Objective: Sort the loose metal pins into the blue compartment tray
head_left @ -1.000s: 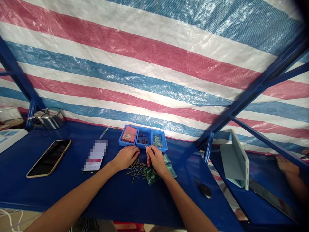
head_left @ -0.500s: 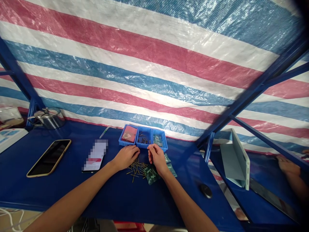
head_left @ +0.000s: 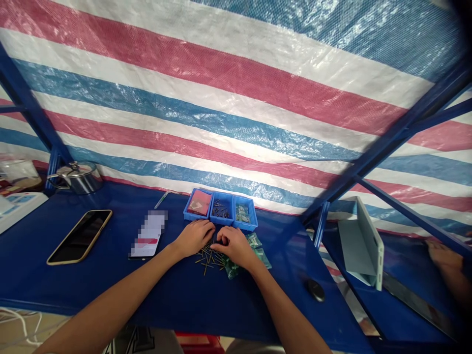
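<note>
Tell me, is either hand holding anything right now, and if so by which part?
I can't tell. The right hand and left hand are both at the pile of metal pins, but anything between their fingertips is too small to see.

2 hands [head_left: 194,238] [head_left: 236,245] — close together, fingers [head_left: 206,230] bent

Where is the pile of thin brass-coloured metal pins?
The pins lie just left of centre in the head view, on the blue table beside the left hand, with the right hand and green plastic packets to their right.
</note>
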Demonstrator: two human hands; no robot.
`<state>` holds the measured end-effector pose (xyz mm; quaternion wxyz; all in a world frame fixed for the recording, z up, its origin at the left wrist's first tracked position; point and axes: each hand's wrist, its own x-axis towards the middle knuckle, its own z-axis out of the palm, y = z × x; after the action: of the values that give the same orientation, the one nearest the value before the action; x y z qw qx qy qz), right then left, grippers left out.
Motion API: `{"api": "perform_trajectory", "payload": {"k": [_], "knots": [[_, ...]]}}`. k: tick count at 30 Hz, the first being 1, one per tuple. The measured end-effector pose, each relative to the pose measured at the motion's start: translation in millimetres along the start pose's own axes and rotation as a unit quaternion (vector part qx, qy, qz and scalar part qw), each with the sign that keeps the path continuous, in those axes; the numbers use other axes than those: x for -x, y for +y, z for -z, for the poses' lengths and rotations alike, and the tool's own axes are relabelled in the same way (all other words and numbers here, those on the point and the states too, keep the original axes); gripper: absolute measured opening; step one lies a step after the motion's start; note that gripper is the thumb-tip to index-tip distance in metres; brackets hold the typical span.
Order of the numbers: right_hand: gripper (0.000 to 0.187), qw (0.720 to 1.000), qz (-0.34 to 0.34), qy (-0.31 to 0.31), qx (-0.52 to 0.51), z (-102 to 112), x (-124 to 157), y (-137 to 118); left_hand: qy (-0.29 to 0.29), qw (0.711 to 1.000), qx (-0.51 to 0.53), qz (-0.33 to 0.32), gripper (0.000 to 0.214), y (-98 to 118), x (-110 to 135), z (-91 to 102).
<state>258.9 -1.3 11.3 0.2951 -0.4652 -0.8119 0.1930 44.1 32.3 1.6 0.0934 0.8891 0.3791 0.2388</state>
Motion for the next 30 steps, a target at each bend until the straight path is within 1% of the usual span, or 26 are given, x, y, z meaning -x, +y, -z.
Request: {"api": "perform_trajectory", "payload": {"k": [2, 4, 10, 15, 18, 22, 25, 30], "knots": [[0.029, 0.999, 0.012, -0.021, 0.040, -1.5, 0.3, 1.5, 0.003, 1.000, -0.001, 0.002, 0.024, 0.3, 0.1, 0.2], [0.026, 0.998, 0.010, -0.027, 0.058, -2.7, 0.5, 3.2, 0.003, 1.000, 0.001, 0.002, 0.023, 1.0, 0.0, 1.0], [0.010, 0.997, -0.019, -0.004, 0.073, -4.5, 1.1, 5.4, 0.008, 1.000, 0.012, 0.002, 0.022, 2.0, -0.4, 1.5], [0.009, 0.997, -0.038, 0.007, 0.071, -7.6, 1.3, 6.6, 0.009, 1.000, 0.009, 0.001, 0.022, 1.5, -0.6, 0.4], [0.008, 0.997, -0.052, 0.025, 0.042, -8.8, 1.6, 9.0, 0.010, 1.000, 0.010, 0.001, 0.024, 1.7, -0.9, 0.4], [0.012, 0.995, -0.074, 0.059, -0.030, -7.0, 0.9, 8.6, 0.007, 1.000, 0.004, -0.002, 0.025, 1.5, -0.9, 0.8], [0.015, 0.988, -0.087, 0.084, -0.094, -4.3, -0.6, 4.4, 0.005, 1.000, 0.002, -0.002, 0.025, 1.8, -0.5, 1.5], [0.020, 0.974, -0.095, 0.101, -0.179, -2.7, -3.5, 2.3, 0.007, 1.000, 0.001, -0.001, 0.024, 1.9, -0.1, 1.6]]}}
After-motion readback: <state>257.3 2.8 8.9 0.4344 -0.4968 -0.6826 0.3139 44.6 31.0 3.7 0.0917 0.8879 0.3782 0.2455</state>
